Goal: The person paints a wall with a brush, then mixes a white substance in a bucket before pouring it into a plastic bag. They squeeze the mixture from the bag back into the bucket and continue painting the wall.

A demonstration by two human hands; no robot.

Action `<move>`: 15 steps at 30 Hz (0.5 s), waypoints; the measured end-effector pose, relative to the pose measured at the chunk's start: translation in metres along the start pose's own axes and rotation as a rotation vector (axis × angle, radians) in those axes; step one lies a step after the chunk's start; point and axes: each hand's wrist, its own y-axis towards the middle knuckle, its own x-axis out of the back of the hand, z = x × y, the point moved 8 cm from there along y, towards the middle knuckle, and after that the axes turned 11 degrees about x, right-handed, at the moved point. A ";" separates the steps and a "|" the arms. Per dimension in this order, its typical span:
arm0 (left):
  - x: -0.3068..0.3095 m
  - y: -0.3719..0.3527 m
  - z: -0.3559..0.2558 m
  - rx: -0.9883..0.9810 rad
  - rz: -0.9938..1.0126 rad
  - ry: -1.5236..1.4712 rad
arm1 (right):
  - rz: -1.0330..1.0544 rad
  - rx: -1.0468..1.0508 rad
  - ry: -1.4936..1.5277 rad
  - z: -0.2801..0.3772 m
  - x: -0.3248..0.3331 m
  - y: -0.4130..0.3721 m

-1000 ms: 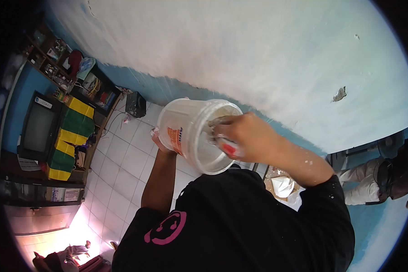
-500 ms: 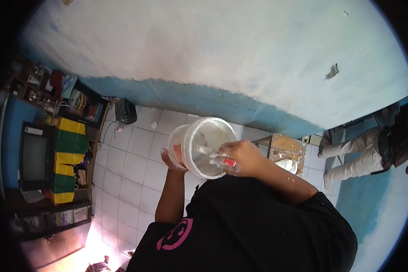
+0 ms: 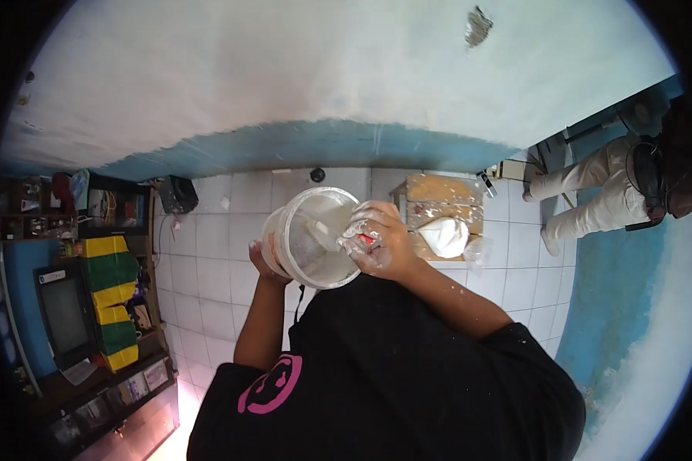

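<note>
At the left edge of the tiled floor (image 3: 215, 238) a television (image 3: 63, 315) stands in a cabinet beside a stack draped in yellow and green cloth (image 3: 111, 296), with a small black box (image 3: 178, 194) near the foot of the wall (image 3: 323, 69). All of this is well clear of the work.

The left hand (image 3: 260, 257) is closed around the outer wall of the white bucket (image 3: 278, 230) and props it from below. The bucket is held in the air in front of the chest, tipped with its mouth towards the right hand, probably so the inside is easy to reach.

The right hand (image 3: 377, 242), smeared white, is clenched on a red-handled scraper (image 3: 321, 230) whose blade lies inside the bucket against its wall.

Just to the right, a wooden stool (image 3: 442, 192) stands on the floor with a white bag (image 3: 442, 234) on its top. Further right, by the wall, are another person's legs (image 3: 592, 192), apart from the bucket.
</note>
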 end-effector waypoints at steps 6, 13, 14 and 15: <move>-0.007 0.041 0.115 0.204 -0.033 -0.098 | -0.257 -0.363 0.118 -0.047 0.077 -0.080; 0.002 0.077 0.186 0.326 0.033 -0.206 | -0.094 -0.834 0.484 -0.106 0.098 -0.147; 0.014 0.082 0.195 0.375 -0.002 -0.228 | 0.003 -0.904 0.493 -0.114 0.095 -0.159; 0.021 0.089 0.202 0.424 -0.035 -0.248 | 0.100 -0.970 0.499 -0.123 0.089 -0.171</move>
